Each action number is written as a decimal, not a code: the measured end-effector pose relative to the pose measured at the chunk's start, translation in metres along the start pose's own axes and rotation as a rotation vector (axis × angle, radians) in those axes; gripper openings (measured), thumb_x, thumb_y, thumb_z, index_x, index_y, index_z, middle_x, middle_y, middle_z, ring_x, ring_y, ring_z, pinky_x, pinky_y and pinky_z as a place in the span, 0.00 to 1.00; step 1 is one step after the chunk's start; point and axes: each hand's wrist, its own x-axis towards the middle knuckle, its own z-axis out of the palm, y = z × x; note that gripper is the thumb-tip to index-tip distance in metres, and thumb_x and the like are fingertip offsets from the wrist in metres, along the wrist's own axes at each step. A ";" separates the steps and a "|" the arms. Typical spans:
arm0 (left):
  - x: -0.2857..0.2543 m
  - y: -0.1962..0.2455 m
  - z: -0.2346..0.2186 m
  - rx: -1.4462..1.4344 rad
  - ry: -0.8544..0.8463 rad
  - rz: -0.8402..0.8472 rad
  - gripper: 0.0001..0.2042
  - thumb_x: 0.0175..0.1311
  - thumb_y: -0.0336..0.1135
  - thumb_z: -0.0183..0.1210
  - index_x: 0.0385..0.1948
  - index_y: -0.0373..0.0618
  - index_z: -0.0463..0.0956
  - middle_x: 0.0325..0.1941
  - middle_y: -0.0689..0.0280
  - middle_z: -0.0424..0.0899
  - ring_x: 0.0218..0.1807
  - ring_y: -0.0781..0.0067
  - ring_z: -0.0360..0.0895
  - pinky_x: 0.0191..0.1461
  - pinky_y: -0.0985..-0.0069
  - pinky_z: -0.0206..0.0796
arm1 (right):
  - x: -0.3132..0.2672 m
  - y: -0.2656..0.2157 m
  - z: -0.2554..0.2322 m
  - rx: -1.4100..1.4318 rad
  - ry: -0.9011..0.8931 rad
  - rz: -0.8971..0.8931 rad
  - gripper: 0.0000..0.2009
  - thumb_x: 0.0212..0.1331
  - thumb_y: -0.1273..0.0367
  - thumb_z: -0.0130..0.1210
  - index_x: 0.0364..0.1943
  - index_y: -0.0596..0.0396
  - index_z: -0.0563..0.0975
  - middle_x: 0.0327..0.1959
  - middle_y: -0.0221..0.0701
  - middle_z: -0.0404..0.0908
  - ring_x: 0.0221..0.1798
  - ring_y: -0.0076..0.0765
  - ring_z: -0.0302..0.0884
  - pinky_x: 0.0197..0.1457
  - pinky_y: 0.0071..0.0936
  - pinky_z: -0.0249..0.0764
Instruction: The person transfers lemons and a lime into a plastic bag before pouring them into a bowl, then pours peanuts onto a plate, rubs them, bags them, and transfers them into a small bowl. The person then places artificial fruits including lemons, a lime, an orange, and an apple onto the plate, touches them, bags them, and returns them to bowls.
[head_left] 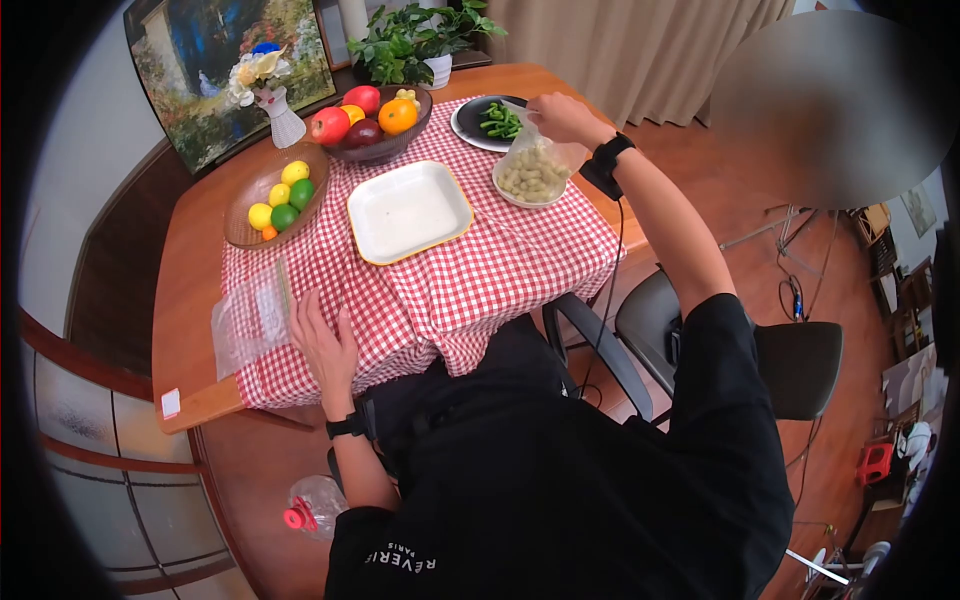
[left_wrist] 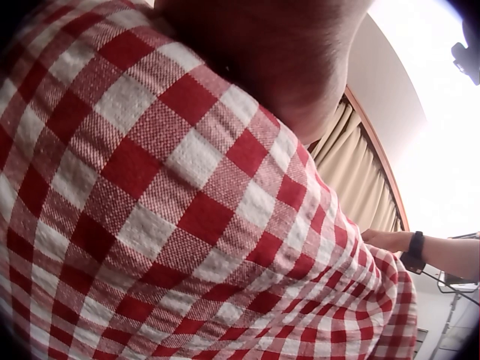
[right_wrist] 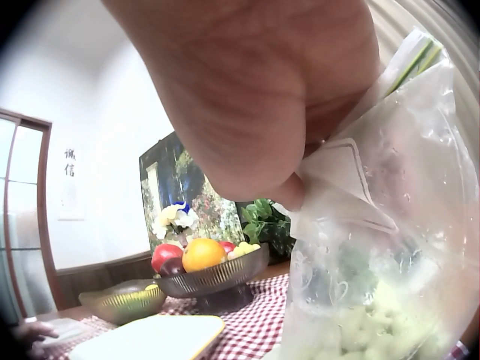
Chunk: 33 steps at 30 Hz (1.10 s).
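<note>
My right hand (head_left: 565, 118) pinches the top of a clear zip bag (right_wrist: 382, 225) at the table's right side. Pale green, lumpy pieces (head_left: 533, 172) fill the bag's lower part, which rests on a white plate (head_left: 528, 203). In the right wrist view the fingers of the right hand (right_wrist: 262, 90) curl round the bag's upper edge. My left hand (head_left: 325, 345) lies with spread, relaxed fingers on the checked cloth (head_left: 380, 320), beside a flat clear zip bag (head_left: 250, 318). The left wrist view shows the checked cloth (left_wrist: 172, 187) close up.
A white tray (head_left: 410, 212) with a yellow rim stands mid-table. Behind it are a fruit bowl (head_left: 375, 150), a basket (head_left: 240, 215) of lemons and limes, and a vase (head_left: 285, 125). A dark plate (head_left: 477, 113) with green vegetables stands behind the filled bag.
</note>
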 end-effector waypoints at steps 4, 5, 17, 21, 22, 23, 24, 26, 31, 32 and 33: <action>-0.001 0.000 0.001 0.006 0.004 0.001 0.27 0.78 0.43 0.57 0.72 0.38 0.68 0.75 0.50 0.71 0.83 0.46 0.56 0.83 0.44 0.44 | -0.002 -0.006 -0.011 -0.011 0.054 -0.023 0.11 0.70 0.65 0.54 0.47 0.52 0.85 0.42 0.46 0.89 0.48 0.58 0.87 0.51 0.54 0.82; 0.000 0.000 0.001 0.007 0.004 0.004 0.27 0.78 0.44 0.56 0.73 0.38 0.68 0.75 0.50 0.71 0.83 0.46 0.56 0.83 0.44 0.44 | -0.003 -0.008 -0.013 -0.023 0.074 -0.028 0.11 0.71 0.65 0.54 0.48 0.52 0.85 0.41 0.46 0.89 0.47 0.58 0.86 0.50 0.53 0.81; 0.000 -0.003 0.003 0.008 0.012 0.004 0.28 0.78 0.44 0.57 0.73 0.38 0.67 0.75 0.51 0.71 0.82 0.46 0.57 0.84 0.44 0.43 | -0.003 -0.027 -0.027 -0.086 0.051 -0.037 0.13 0.69 0.66 0.57 0.52 0.50 0.87 0.43 0.43 0.90 0.48 0.54 0.88 0.50 0.51 0.83; -0.001 -0.003 0.002 0.006 0.011 0.006 0.28 0.78 0.44 0.57 0.73 0.39 0.67 0.75 0.51 0.71 0.82 0.46 0.57 0.84 0.44 0.43 | -0.002 -0.026 -0.029 -0.098 0.068 -0.049 0.14 0.69 0.67 0.57 0.54 0.49 0.87 0.43 0.43 0.90 0.49 0.55 0.88 0.51 0.51 0.83; 0.000 -0.003 0.002 0.004 0.015 0.006 0.28 0.78 0.44 0.57 0.73 0.39 0.67 0.75 0.51 0.71 0.82 0.46 0.57 0.84 0.44 0.43 | -0.001 -0.027 -0.030 -0.097 0.067 -0.048 0.14 0.69 0.67 0.57 0.54 0.49 0.87 0.43 0.43 0.90 0.49 0.55 0.88 0.51 0.51 0.83; -0.001 -0.003 0.003 0.001 0.018 0.004 0.28 0.78 0.43 0.57 0.73 0.39 0.67 0.75 0.51 0.71 0.82 0.46 0.57 0.84 0.44 0.43 | -0.001 -0.027 -0.031 -0.100 0.077 -0.049 0.14 0.68 0.67 0.57 0.54 0.49 0.87 0.43 0.43 0.90 0.49 0.55 0.88 0.51 0.51 0.83; -0.003 -0.003 0.003 0.001 0.014 0.003 0.28 0.78 0.43 0.57 0.73 0.39 0.67 0.75 0.51 0.71 0.82 0.46 0.57 0.84 0.44 0.43 | -0.003 -0.027 -0.031 -0.101 0.087 -0.048 0.14 0.68 0.67 0.57 0.54 0.49 0.87 0.43 0.43 0.90 0.49 0.55 0.88 0.51 0.51 0.83; -0.001 -0.003 0.003 0.007 0.014 0.007 0.28 0.78 0.44 0.57 0.73 0.39 0.67 0.75 0.51 0.71 0.82 0.46 0.57 0.84 0.44 0.43 | -0.004 -0.027 -0.034 -0.092 0.093 -0.032 0.14 0.68 0.67 0.57 0.53 0.50 0.87 0.43 0.44 0.90 0.48 0.55 0.88 0.50 0.51 0.83; 0.000 -0.005 0.003 0.002 0.020 0.013 0.28 0.78 0.44 0.57 0.73 0.39 0.67 0.75 0.51 0.71 0.82 0.46 0.58 0.83 0.44 0.44 | 0.000 -0.026 -0.034 -0.091 0.107 -0.053 0.13 0.67 0.67 0.57 0.51 0.52 0.87 0.43 0.44 0.90 0.47 0.56 0.88 0.49 0.52 0.83; -0.001 -0.006 0.004 0.003 0.025 0.016 0.28 0.78 0.44 0.57 0.73 0.39 0.67 0.75 0.50 0.71 0.82 0.46 0.58 0.83 0.44 0.44 | 0.002 -0.025 -0.032 -0.104 0.130 -0.079 0.12 0.67 0.67 0.57 0.49 0.52 0.87 0.42 0.44 0.90 0.47 0.56 0.88 0.49 0.52 0.83; -0.002 -0.007 0.005 0.000 0.018 0.017 0.28 0.78 0.44 0.57 0.73 0.39 0.67 0.75 0.50 0.71 0.82 0.46 0.58 0.83 0.44 0.44 | 0.002 -0.024 -0.028 -0.113 0.150 -0.102 0.11 0.67 0.67 0.57 0.47 0.53 0.87 0.42 0.45 0.90 0.46 0.57 0.88 0.49 0.53 0.83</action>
